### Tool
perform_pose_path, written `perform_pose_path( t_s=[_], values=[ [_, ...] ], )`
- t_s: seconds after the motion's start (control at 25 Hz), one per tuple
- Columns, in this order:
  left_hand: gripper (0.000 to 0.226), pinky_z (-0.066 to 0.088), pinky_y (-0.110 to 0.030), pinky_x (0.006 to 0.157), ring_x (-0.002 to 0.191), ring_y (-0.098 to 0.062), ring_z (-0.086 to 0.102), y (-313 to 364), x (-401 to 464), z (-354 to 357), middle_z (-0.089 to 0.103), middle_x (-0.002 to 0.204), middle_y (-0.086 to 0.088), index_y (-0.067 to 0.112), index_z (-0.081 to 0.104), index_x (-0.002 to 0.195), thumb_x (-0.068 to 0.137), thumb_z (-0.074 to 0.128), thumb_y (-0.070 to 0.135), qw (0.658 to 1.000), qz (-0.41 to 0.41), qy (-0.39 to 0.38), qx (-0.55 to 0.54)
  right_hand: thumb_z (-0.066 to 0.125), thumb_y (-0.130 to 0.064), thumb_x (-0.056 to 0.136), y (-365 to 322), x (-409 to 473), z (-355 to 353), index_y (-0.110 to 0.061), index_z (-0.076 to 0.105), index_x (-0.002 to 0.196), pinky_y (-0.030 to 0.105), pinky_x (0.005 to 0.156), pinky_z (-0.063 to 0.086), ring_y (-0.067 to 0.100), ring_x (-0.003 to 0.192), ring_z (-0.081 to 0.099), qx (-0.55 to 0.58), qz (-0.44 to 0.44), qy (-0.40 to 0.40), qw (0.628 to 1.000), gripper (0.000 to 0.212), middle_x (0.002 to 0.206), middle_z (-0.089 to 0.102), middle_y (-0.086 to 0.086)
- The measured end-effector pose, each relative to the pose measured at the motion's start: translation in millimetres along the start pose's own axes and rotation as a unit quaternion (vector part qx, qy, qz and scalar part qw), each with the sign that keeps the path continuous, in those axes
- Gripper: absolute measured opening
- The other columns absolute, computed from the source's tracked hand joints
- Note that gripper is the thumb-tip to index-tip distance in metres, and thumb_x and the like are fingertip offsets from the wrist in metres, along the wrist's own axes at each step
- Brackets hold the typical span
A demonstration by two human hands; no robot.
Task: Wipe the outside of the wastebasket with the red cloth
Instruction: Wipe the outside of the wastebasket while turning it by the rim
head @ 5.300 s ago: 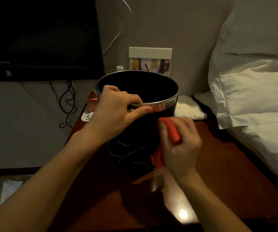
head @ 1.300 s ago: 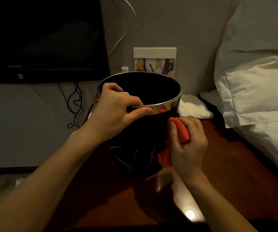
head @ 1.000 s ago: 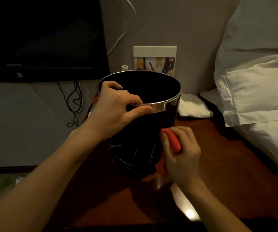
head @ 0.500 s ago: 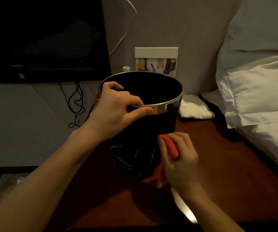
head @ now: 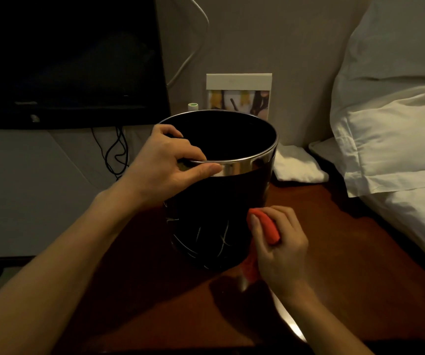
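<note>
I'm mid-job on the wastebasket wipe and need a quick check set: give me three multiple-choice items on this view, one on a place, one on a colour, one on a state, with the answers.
1. Where does the wastebasket stand?
A. on the wooden table
B. on the floor
C. on the bed

2. What colour is the cloth in the right hand?
A. white
B. red
C. blue

3. What is the left hand doing?
A. hanging idle
B. lying flat on the table
C. gripping the wastebasket's rim

Answers:
1. A: the wastebasket's base sits on the reddish-brown tabletop.
2. B: a red fold shows between the right hand's fingers, low against the wastebasket's outer wall.
3. C: the fingers hook over the metal rim and the thumb presses its outside.
</note>
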State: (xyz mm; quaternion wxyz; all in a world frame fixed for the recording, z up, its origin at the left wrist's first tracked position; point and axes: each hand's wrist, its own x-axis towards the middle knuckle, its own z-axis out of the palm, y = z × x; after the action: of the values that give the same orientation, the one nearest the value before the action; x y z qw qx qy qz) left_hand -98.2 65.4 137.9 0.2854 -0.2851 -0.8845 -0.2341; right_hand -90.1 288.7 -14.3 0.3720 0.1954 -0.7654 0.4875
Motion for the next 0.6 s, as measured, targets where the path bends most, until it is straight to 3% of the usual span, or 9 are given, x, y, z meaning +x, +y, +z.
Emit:
perform_pose_path(
  t_s=[0.2,0.4,0.6],
  values=[
    [0.031,0.031,-0.038,0.096,0.081,-0.004,0.055,32.4,-8.5,23.5,0.065,0.082,0.014,0.027,0.067,0.091,0.092,0.047,0.051,0.994,-0.023,0.054,0.087,0.063,-0.019,0.095,-13.3,23.2,-15.0,-0.017,0.069,0.097,0.014,0.077,0.046,0.01,0.089,0.065,0.127,0.112,0.079,0.982,0.007,0.096,0.068,0.002],
    [0.015,0.028,-0.03,0.091,0.078,0.003,0.052,28.8,-5.6,32.5,0.059,0.076,0.016,0.036,0.059,0.083,0.088,0.057,0.05,0.995,-0.046,0.08,0.02,0.064,-0.02,0.094,-16.2,24.7,-13.7,-0.018,0.069,0.097,0.012,0.075,0.046,0.01,0.087,0.065,0.149,0.138,0.081,0.976,0.006,0.094,0.069,0.003],
    [0.019,0.032,-0.026,0.092,0.076,0.005,0.054,14.2,-8.5,21.2,0.059,0.074,0.018,0.035,0.062,0.084,0.085,0.057,0.053,0.997,-0.027,0.066,-0.023,0.065,-0.015,0.096,-14.2,27.9,-9.0,-0.016,0.067,0.105,0.008,0.076,0.045,0.002,0.092,0.064,0.139,0.164,0.101,0.971,0.009,0.1,0.068,-0.005]
  ],
)
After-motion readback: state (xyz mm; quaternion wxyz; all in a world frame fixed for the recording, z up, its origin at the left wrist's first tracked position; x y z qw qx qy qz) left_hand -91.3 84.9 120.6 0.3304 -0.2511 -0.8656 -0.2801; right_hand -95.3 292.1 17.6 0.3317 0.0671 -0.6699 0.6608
